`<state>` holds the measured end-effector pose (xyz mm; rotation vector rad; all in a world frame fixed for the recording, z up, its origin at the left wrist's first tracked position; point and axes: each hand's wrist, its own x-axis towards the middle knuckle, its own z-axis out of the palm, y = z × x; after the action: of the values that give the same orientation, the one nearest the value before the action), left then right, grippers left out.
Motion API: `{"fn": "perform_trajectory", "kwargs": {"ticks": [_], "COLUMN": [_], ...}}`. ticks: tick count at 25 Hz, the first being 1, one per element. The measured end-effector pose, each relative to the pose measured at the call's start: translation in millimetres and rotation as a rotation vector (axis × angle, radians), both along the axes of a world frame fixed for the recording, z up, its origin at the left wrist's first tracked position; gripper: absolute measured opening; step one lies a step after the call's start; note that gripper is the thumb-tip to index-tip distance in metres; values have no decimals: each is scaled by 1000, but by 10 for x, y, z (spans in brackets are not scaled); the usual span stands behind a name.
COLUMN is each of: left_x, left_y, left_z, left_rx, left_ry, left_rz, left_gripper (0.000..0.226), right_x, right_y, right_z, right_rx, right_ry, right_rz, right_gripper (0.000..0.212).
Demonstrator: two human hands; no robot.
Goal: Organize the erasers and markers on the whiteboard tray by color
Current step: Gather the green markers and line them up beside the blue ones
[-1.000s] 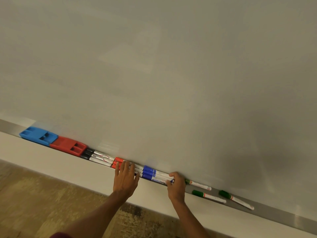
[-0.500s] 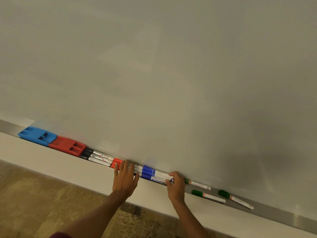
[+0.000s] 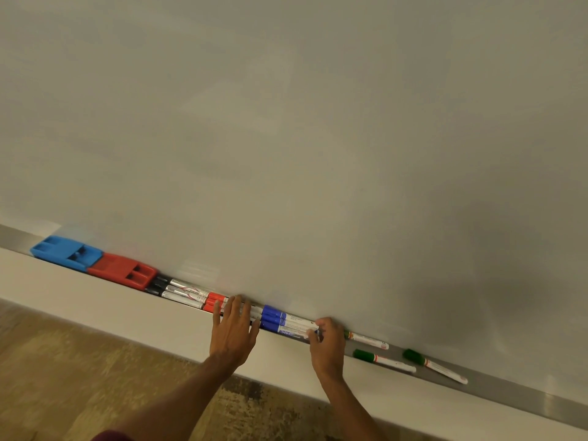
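Blue markers (image 3: 288, 323) on the tray (image 3: 509, 389), right of the red eraser (image 3: 124, 270): left hand (image 3: 234, 335) flat, fingers spread; right hand (image 3: 327, 345) fingertips curled against their ends.

Legible text: none confirmed. The blue-capped markers (image 3: 288, 323), centre of the frame just below the middle, carry printing on their white barrels; the nearest one shows large white characters on a blue band, too blurred to read. The black-capped markers (image 3: 183, 292), left of centre, bear a red and dark printed design on silver barrels, not decipherable. The three green-capped markers (image 3: 385, 361), lower right, show small red and dark marks near the caps, too small to make out. The blue eraser (image 3: 65, 252) and red eraser (image 3: 122, 270), at the left edge, show no markings. The whiteboard (image 3: 318, 138) surface carries no writing.
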<state>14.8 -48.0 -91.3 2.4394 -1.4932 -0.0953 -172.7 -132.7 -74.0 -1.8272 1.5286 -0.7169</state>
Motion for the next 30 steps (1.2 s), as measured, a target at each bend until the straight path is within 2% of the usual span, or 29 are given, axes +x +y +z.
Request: {"fn": "perform_trajectory", "kwargs": {"ticks": [4, 8, 11, 15, 18, 22, 27, 30], "left_x": [-207, -552, -880, -1281, -1484, -1659, -1777, -1877], "left_y": [-59, -160, -240, -352, -431, -527, -572, -573], "left_z": [25, 104, 143, 172, 243, 358, 413, 469], "left_rx": [-107, -142, -213, -240, -255, -305, -351, -438], "left_ry": [28, 27, 111, 256, 492, 830, 1158, 1414], "left_rz": [-50, -158, -242, -345, -264, -8, 127, 224], "left_gripper": [48, 51, 39, 45, 46, 42, 33, 30], "right_x": [-192, -560, -886, -1336, -1609, -1724, -1742, -1666], "right_y": [-29, -126, -218, -331, -381, -444, -504, -492], "right_z": [67, 95, 110, 89, 39, 62, 120, 215], "right_rx": [-75, -137, -174, -181, -107, -63, 14, -8], "right_ry": [11, 65, 130, 276, 353, 505, 325, 179], "right_rz": [33, 47, 45, 79, 129, 201, 172, 202], "right_gripper": [9, 13, 12, 10, 20, 31, 24, 21]}}
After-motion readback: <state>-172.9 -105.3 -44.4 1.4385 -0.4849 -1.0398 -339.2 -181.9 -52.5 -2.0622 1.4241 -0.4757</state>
